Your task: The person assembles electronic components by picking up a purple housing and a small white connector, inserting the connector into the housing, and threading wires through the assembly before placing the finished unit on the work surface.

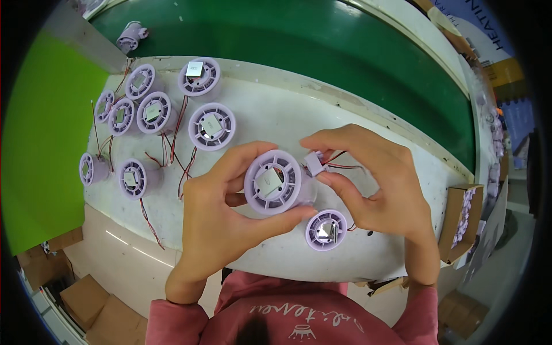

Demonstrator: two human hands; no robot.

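Observation:
My left hand (214, 210) is closed round a lilac plastic fan-like housing (290, 192), its thumb below and its fingers above. The housing's spoked round face is turned up towards me, with a pale square plate (268, 182) in the middle. At the housing's right side, the thumb and forefinger of my right hand (385, 178) pinch a small lilac plastic piece (314, 163). Red and black wires (343, 167) come out beside this piece and run under my right palm. Just below my hands, another lilac housing (315, 240) with a shiny plate rests on the white table.
Several similar housings (213, 126) with trailing wires stand on the white table (270, 123), mostly to the left. One lies on its side (131, 37) on the green belt (276, 40) at the back. An open cardboard box (460, 224) of small lilac parts stands at the right edge.

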